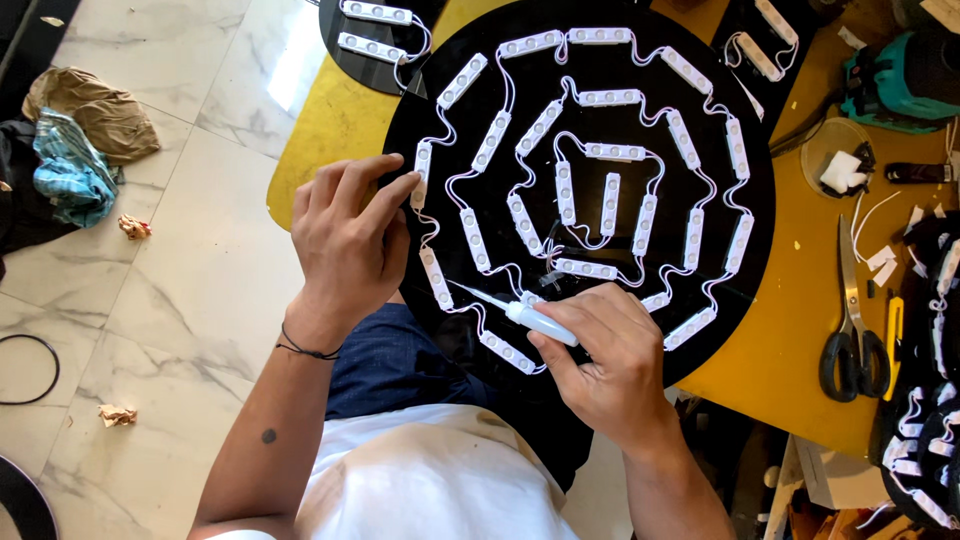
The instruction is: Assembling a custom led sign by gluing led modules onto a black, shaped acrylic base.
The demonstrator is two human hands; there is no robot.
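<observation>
- I see a round, glossy black panel (745, 215) lying flat on a yellow surface (800, 330), its near edge overhanging toward my lap.
- White oblong light modules (610, 97), smooth plastic with small round lenses, sit on the panel in concentric rings, joined end to end by thin, looping white wire.
- My right hand (610, 365) is at the near edge of the panel, wrist bent, forearm coming up from the lower right.
- Its grip is closed around a small translucent white squeeze bottle (540, 322); thumb and fingers wrap the soft body. The long, thin nozzle points left and slightly far, its tip just beside a module of the outer ring at the panel's near-left.
- My left hand (350, 240) lies palm down at the left rim of the panel, fingers extended to the right. A thin dark cord band circles the wrist.
- Its grip holds nothing: the fingers are loosely spread, the index fingertip touching a module on the left of the outer ring.
- Black-handled scissors (852, 330) lie on the surface to the right of the panel, blades pointing far.
- A clear round dish (835, 160) with white scraps sits far right; a teal tool (890, 85) lies beyond it.
- The floor on the left is pale marble tile, with crumpled cloth (75, 130) and paper scraps.
</observation>
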